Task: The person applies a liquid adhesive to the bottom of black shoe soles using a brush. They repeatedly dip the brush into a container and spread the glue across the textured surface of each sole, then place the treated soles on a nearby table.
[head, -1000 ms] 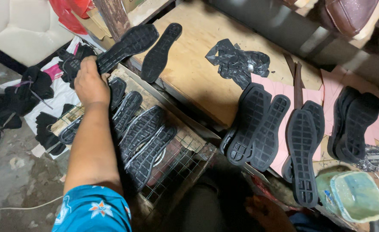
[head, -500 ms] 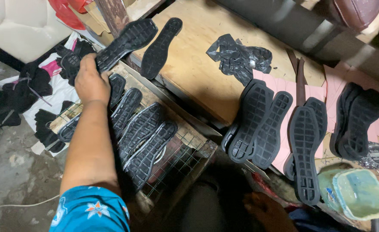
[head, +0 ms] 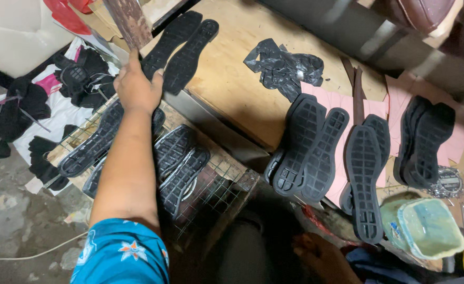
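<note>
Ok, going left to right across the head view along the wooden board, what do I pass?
Left hand → pair of black soles → crumpled black plastic → two ribbed soles → single long sole → far pair of soles.

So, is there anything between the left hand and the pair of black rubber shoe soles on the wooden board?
Nothing visible. The left hand already rests against the pair of black rubber shoe soles lying on the wooden board; its fingertips touch their near ends.

black soles on wooden table: 2 far-left corner, 7 near edge | soles on wire rack: 4 | plastic tubs: 2
</note>
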Available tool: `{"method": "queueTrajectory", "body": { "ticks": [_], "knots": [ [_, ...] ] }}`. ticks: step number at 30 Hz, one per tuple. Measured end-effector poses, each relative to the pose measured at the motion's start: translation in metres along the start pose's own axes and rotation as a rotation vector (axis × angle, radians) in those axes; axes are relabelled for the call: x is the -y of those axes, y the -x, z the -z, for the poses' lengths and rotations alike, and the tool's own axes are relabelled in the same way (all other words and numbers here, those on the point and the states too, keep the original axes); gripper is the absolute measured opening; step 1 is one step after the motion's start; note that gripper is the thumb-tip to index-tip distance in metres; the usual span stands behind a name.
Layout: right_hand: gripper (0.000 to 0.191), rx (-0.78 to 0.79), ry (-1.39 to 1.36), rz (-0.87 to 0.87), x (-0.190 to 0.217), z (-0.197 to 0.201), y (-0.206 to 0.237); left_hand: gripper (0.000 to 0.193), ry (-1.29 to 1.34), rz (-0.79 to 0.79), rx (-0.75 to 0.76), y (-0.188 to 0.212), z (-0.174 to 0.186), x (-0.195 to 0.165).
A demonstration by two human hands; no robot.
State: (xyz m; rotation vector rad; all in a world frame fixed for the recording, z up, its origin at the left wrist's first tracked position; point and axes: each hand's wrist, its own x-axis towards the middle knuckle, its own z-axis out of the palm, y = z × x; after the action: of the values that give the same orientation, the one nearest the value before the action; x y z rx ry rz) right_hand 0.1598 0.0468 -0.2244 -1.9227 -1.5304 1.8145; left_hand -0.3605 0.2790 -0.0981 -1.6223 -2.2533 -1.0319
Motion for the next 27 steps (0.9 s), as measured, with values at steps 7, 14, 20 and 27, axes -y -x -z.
{"method": "queueTrajectory", "body": {
  "ticks": [7,14,20,27],
  "knots": [
    [0.028,-0.089,-0.142,0.339,-0.003,-0.01,0.023,0.047,0.224,-0.157,-0.236,0.047,0.011,-0.045],
    [0.024,-0.232,-0.011,0.587,0.017,-0.009,0.075,0.019,0.517,-0.401,0.038,0.198,0.056,-0.183],
    [0.033,-0.403,0.153,0.475,0.003,-0.003,0.126,0.046,0.609,-0.506,0.388,0.299,0.074,-0.281],
    [0.034,-0.371,-0.014,0.502,-0.046,0.006,0.17,0.065,0.375,-0.627,0.399,0.323,0.033,-0.317]
  ]
}}
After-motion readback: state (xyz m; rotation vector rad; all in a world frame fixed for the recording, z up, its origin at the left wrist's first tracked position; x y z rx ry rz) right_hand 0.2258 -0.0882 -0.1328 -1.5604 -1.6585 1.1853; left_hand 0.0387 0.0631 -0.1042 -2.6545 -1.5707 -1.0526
